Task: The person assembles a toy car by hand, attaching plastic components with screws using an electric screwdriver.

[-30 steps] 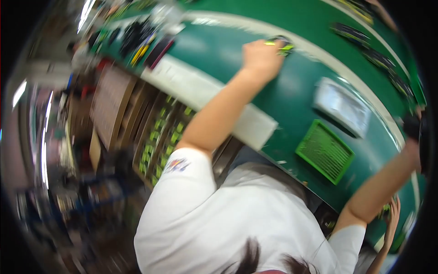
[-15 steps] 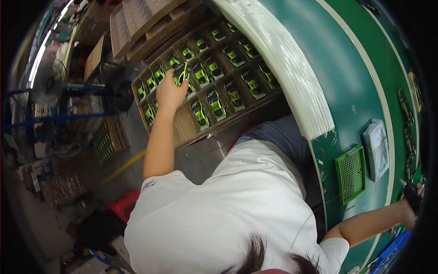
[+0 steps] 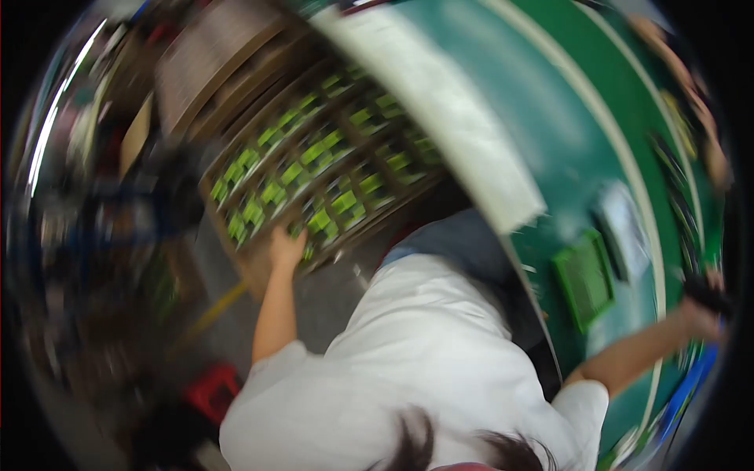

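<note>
At the near edge of a brown divided tray point(image 3: 265, 271), my left hand point(image 3: 287, 248) has its fingers closed around a small black-and-green toy car point(image 3: 297, 231), smeared by motion and partly hidden. Similar toy cars point(image 3: 320, 221) in bright green and black sit in rows in the tray's compartments. Far to the right, over the green workbench, my right hand point(image 3: 701, 315) is closed on a black object point(image 3: 707, 294) whose kind the blur hides.
A green mesh basket point(image 3: 583, 279) and a pale packet point(image 3: 623, 231) lie on the workbench point(image 3: 550, 133). Another person's arm point(image 3: 682, 67) reaches in at the far right. Stacked brown trays point(image 3: 216, 59) stand behind the filled one. A red stool point(image 3: 214, 392) is at lower left.
My left hand has come nearer, from over the middle of the tray to its near edge, with the toy car. The whole view has shifted and blurred. My right hand still holds the black object.
</note>
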{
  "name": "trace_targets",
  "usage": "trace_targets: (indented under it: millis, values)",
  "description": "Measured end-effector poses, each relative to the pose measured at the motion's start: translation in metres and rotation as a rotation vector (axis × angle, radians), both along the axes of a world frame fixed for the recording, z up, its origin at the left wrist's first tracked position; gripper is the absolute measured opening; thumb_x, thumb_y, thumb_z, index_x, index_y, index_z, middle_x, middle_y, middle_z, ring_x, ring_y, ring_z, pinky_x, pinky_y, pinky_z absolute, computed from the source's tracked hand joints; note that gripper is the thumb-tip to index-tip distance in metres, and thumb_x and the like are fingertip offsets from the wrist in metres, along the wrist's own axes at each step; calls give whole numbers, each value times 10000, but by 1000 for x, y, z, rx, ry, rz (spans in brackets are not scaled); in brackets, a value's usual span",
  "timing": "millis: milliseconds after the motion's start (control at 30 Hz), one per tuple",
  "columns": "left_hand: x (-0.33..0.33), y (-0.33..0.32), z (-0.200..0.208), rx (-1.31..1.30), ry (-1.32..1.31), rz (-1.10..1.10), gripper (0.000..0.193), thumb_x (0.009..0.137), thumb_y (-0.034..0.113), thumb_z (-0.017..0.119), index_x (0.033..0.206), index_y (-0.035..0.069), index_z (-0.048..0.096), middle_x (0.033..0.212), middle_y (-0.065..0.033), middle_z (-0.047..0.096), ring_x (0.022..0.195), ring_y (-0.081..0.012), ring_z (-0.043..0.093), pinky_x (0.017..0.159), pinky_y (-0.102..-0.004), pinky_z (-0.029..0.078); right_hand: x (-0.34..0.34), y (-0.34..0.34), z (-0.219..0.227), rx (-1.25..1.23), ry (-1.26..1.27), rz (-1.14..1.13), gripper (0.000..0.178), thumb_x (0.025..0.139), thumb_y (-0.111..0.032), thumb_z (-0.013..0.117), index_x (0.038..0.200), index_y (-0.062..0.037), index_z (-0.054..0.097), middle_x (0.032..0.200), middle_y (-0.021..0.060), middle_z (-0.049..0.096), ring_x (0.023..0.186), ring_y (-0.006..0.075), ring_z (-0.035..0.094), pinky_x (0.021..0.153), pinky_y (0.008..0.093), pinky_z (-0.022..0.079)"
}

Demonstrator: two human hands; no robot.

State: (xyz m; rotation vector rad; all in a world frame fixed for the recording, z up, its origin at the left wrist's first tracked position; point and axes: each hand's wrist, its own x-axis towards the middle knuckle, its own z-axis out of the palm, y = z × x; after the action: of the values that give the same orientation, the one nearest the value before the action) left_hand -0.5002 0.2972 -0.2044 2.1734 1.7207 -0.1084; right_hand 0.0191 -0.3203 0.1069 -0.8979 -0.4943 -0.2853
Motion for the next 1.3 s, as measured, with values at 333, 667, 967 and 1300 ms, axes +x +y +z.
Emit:
trace_targets:
  millis: [333, 667, 967, 1300]
  values:
    - [-3, 13, -3, 135, 203, -12, 619, 883, 388, 681, 1225, -69, 441, 1168, -304, 586, 1032, -447, 608, 840, -512, 516, -91, 30, 31, 177, -168, -109, 893, 745, -821, 452, 997, 26, 580, 805, 133, 543, 695, 248, 498, 702, 382, 392]
    - [248, -20, 189, 741, -705, -704, 195, 959, 141, 597, 1033, -39, 614, 1005, -200, 601, 909, -334, 605, 777, -437, 490, -115, -15, 41, 272, -251, -301, 860, 771, -772, 430, 1002, 47, 552, 792, 161, 555, 668, 255, 515, 662, 379, 403]
    - [655, -410, 248, 262, -972, -2094, 488, 754, 354, 801, 1059, 24, 610, 1081, -179, 635, 1109, -362, 566, 1037, -477, 396, -120, -33, 37, 284, -173, -431, 851, 747, -769, 556, 1077, 16, 561, 844, 103, 497, 721, 202, 476, 712, 333, 369]
    - [699, -495, 205, 227, -466, -1992, 556, 730, 352, 812, 1077, 28, 524, 984, -172, 668, 997, -375, 622, 1101, -570, 296, -111, -42, 33, 244, -92, -472, 795, 771, -700, 541, 1065, 38, 547, 846, 114, 496, 722, 209, 483, 710, 341, 386]
